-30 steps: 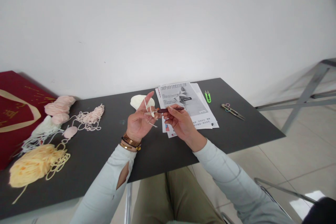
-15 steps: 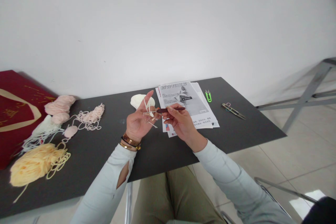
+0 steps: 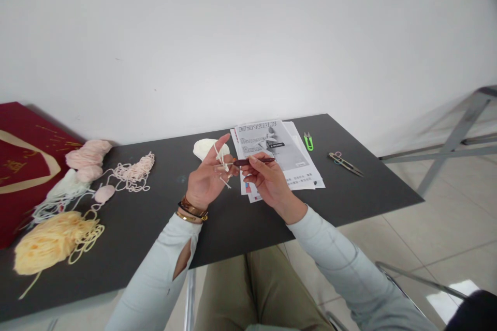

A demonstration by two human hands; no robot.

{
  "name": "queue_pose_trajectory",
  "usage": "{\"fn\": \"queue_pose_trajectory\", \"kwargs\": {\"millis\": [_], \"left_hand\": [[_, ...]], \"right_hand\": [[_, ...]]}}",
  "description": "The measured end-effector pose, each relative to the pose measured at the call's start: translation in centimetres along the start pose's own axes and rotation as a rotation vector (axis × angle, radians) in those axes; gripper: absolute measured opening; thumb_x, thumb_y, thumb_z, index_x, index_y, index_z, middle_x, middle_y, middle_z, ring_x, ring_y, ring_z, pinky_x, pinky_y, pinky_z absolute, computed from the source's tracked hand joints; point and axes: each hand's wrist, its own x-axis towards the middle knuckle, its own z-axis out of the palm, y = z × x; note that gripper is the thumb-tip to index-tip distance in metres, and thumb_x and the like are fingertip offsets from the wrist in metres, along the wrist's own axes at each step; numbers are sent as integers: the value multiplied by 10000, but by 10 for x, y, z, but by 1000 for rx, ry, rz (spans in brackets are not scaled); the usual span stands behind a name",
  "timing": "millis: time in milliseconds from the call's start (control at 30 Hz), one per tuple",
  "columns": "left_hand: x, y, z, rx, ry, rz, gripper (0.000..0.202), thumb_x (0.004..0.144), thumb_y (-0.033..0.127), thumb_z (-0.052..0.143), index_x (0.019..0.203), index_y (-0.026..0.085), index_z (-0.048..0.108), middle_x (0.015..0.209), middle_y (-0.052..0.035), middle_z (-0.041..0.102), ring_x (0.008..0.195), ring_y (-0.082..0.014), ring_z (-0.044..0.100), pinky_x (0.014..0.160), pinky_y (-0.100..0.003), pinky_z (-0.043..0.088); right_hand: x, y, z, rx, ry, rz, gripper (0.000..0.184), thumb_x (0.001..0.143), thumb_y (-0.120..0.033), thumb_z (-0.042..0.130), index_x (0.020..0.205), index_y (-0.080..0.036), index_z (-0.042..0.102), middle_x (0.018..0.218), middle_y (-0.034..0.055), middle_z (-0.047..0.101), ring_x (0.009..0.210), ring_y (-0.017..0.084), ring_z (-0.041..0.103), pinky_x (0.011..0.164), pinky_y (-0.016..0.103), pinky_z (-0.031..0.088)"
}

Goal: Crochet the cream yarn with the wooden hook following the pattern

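In the head view, white yarn point(image 3: 218, 151) runs over the raised index finger of my left hand point(image 3: 202, 186), whose other fingers are bent around the strand. A short yarn tail point(image 3: 225, 182) hangs below them. My right hand point(image 3: 269, 178) grips the dark handle of a crochet hook point(image 3: 241, 162) between thumb and fingers. The hook's thin metal shaft points left into the yarn near my left fingers. Exactly how the loop sits on its tip is too small to tell. Just behind my left hand lies a ball of white yarn point(image 3: 204, 148).
Printed sheets point(image 3: 287, 152) lie behind my right hand, with green thread snips point(image 3: 308, 141) and metal snips point(image 3: 345, 164) farther right. Pink yarn point(image 3: 134, 173), yellow yarn point(image 3: 50, 245) and a red bag point(image 3: 27, 165) occupy the left of the dark table point(image 3: 151, 238).
My left index finger has tilted slightly to the right, and the yarn at the hook's tip has shifted a little. My right hand has barely moved, still holding the crochet hook.
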Motion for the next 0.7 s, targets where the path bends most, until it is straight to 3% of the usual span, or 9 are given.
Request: {"fn": "queue_pose_trajectory", "kwargs": {"millis": [167, 367, 500, 700], "left_hand": [[0, -2, 0, 256, 49, 129, 698, 674, 152, 726, 1326, 235, 491, 808, 0, 558, 667, -112, 535, 677, -260, 450], [0, -7, 0, 529, 165, 310, 580, 691, 156, 744, 1241, 238, 584, 821, -9, 592, 728, -124, 537, 687, -237, 441], [0, -11, 3, 571, 207, 316, 482, 707, 146, 729, 1173, 228, 636, 829, -5, 583, 742, -118, 525, 711, -230, 434], [3, -15, 6, 469, 281, 275, 529, 661, 135, 764, 1166, 228, 637, 807, 2, 608, 716, -108, 550, 689, -220, 452]], "right_hand": [[2, -1, -2, 16, 38, 14, 208, 703, -300, 766, 764, -188, 602, 666, 5, 737, 542, 107, 670, 492, 175, 568], [3, -1, -3, 24, 57, 6, 200, 697, -288, 770, 770, -186, 614, 665, 6, 738, 548, 106, 674, 492, 167, 567], [5, 0, -4, 31, 82, -12, 199, 694, -289, 772, 765, -184, 620, 663, 10, 739, 547, 104, 674, 494, 159, 564], [6, 0, -6, 34, 105, -10, 205, 690, -298, 776, 759, -184, 621, 661, 11, 741, 544, 108, 676, 499, 163, 566]]}}
